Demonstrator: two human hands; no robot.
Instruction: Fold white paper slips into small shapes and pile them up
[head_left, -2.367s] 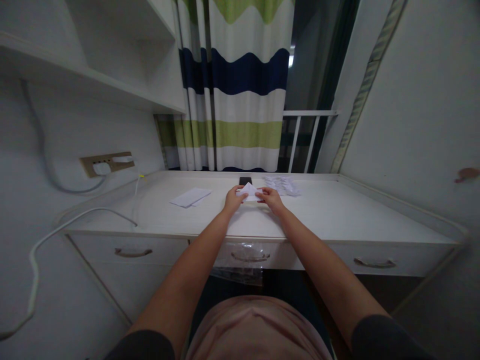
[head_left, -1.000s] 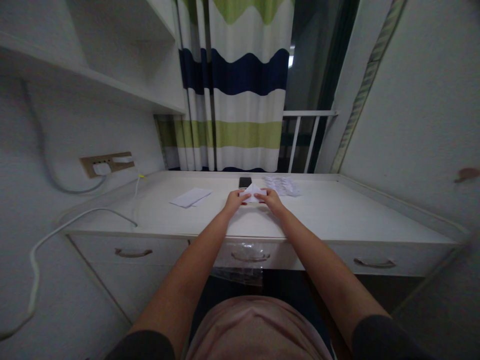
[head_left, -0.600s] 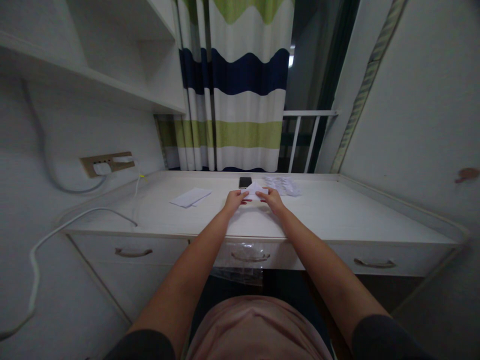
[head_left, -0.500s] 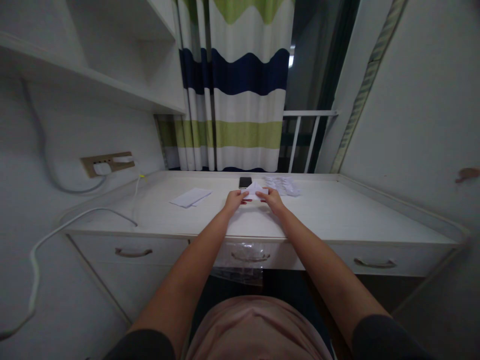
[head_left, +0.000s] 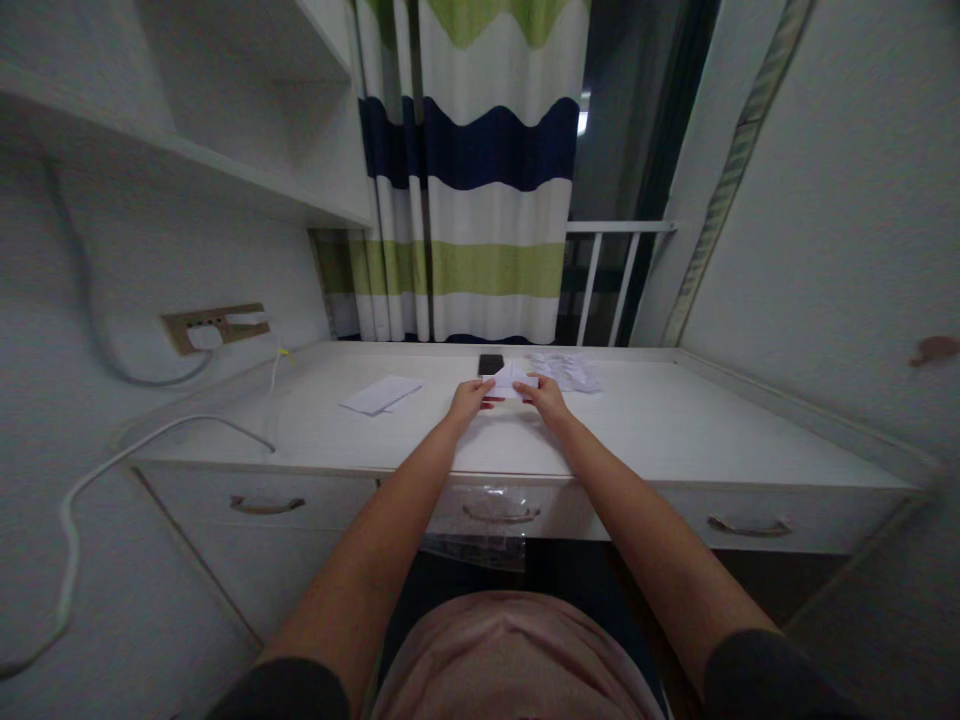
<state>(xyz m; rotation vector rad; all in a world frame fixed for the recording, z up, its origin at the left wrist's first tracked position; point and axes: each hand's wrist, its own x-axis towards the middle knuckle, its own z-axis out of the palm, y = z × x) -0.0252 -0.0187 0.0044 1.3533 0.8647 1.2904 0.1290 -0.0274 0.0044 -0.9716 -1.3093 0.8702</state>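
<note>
A small white folded paper point(head_left: 506, 383), with a peaked top edge, is held up above the desk between both hands. My left hand point(head_left: 469, 400) pinches its left end, thumb on the near face and fingers beneath. At its right end my right hand point(head_left: 545, 397) grips it the same way. Just behind the paper lies a black phone point(head_left: 490, 363), partly covered by it. Several white folded paper pieces point(head_left: 574, 373) lie grouped on the desk beyond my right hand. A flat stack of white paper sheets point(head_left: 382, 394) rests to the left of my left hand.
The white desk point(head_left: 712, 430) has drawers along its front, and a clear plastic bag point(head_left: 480, 545) hangs at the middle one. A white cable point(head_left: 202, 418) crosses the desk's left end near a wall socket point(head_left: 214, 328). A striped curtain point(head_left: 499, 215) hangs behind the desk.
The paper's peak has shifted slightly and looks flatter, while both hands keep hold of its ends. The right hand has moved a touch to the right.
</note>
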